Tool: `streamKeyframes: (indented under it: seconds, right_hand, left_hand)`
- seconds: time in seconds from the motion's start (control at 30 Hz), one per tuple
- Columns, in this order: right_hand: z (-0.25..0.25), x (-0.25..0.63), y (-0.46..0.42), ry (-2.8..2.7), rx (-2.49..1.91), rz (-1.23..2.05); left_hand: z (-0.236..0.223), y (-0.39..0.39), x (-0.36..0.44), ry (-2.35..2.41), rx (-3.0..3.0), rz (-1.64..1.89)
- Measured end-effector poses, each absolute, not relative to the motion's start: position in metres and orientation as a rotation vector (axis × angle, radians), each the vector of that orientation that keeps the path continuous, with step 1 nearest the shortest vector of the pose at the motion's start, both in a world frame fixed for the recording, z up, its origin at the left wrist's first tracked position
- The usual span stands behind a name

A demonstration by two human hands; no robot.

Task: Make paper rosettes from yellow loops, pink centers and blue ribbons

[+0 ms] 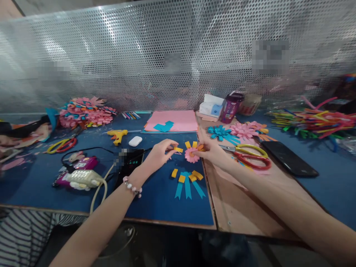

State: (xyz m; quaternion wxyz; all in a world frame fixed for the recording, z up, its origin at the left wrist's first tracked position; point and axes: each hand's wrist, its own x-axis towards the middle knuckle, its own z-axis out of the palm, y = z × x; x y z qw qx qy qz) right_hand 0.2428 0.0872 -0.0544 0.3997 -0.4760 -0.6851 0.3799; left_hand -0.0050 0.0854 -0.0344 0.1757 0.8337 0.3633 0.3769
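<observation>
My left hand [162,151] pinches a small yellow paper loop [178,150] between thumb and fingertips. Close to its right, my right hand [210,151] grips the edge of a pink paper flower [191,155] with an orange middle. Yellow loops stand out from the flower's far side, and an orange piece shows by my right fingers. Below the hands, blue paper ribbon strips [188,187] with notched ends lie on the blue table. Several yellow paper loops [181,179] rest on and beside the strips' upper ends.
Red-and-yellow scissors [253,155] and a black phone [289,158] lie at right. A yellow glue gun [118,136], white case [135,141] and power strip [86,179] with cords are at left. Pink paper sheets [172,120] lie behind. A perforated metal panel [133,55] borders the back.
</observation>
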Motion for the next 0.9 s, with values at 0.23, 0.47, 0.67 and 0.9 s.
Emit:
streamKeyframes:
  seconds: [0.23,0.47,0.67,0.9]
  right_hand:
    - [-0.051,0.238,0.082,-1.695,-1.147,1.046]
    - [-0.045,0.232,0.072,-1.687,-1.116,1.089]
    - [-0.042,0.231,0.069,-1.691,-1.161,1.043]
    - [-0.041,0.229,0.068,-1.703,-1.177,1.028]
  left_hand:
    - [-0.031,0.081,-0.003,1.006,2.400,1.072]
    - [-0.029,0.077,0.001,0.958,2.426,1.036]
    - [-0.031,0.077,0.001,0.926,2.437,1.039]
    - [-0.028,0.075,0.000,0.902,2.460,1.031]
